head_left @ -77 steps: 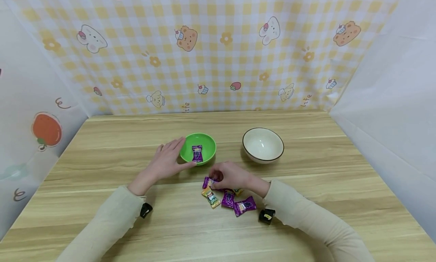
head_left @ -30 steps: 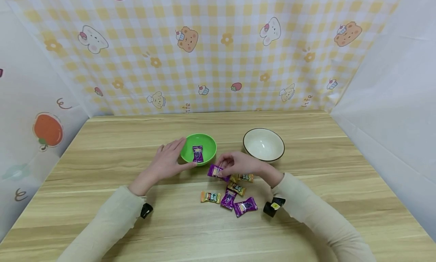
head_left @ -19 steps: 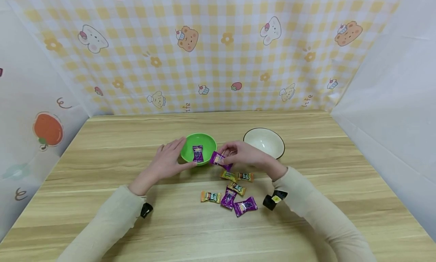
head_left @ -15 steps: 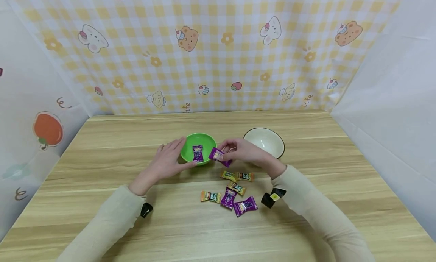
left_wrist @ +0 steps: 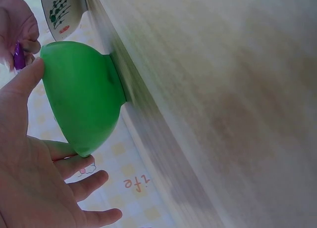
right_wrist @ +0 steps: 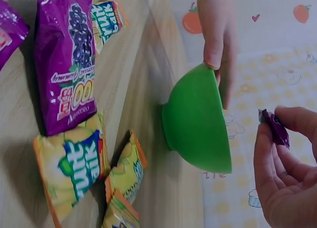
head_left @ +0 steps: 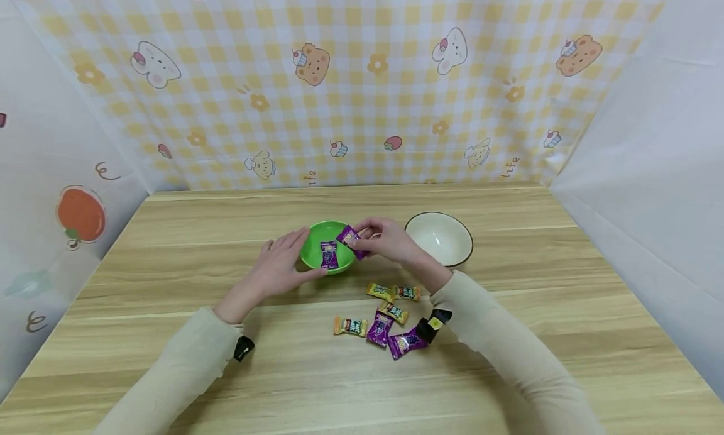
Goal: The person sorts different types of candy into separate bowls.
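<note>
My right hand (head_left: 390, 239) pinches a tilted purple packet (head_left: 347, 236), pale-lettered, above the right side of the green bowl (head_left: 314, 236). My left hand (head_left: 275, 268), spread, touches the rim. Tabletop (head_left: 198, 246) gap to cream bowl (head_left: 435, 237); far edge behind both.

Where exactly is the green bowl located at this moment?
In the head view, the green bowl stands on the table, left of the white bowl, between the left hand and the right hand.

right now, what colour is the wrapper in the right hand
The wrapper is purple with pale lettering, clearest in the head view.
</note>
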`<state>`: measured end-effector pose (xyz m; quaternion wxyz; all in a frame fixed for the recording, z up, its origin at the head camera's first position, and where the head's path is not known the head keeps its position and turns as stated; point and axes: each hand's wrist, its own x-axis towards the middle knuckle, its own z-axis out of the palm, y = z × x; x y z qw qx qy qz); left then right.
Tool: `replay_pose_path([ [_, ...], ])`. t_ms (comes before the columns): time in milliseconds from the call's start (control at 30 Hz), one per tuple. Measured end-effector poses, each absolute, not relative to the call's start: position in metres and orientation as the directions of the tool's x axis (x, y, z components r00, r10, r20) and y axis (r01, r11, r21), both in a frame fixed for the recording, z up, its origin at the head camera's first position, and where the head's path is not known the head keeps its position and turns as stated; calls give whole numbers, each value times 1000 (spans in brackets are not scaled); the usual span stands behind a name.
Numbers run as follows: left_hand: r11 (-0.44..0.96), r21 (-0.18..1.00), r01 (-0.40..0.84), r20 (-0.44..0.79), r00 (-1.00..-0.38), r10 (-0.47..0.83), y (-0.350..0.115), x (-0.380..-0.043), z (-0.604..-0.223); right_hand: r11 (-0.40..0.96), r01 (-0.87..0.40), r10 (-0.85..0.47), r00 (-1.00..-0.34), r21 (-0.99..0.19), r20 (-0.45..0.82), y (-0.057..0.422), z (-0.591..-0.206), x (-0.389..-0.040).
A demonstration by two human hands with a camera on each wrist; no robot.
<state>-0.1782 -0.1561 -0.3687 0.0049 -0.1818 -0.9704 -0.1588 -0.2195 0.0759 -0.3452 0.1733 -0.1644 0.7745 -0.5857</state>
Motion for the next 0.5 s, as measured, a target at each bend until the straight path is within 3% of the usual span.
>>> replay_pose_path([
  [500, 887, 310, 343, 56, -938, 343, -155, -179, -369, 311, -100, -373, -927, -945, -25, 55, -348, -231],
])
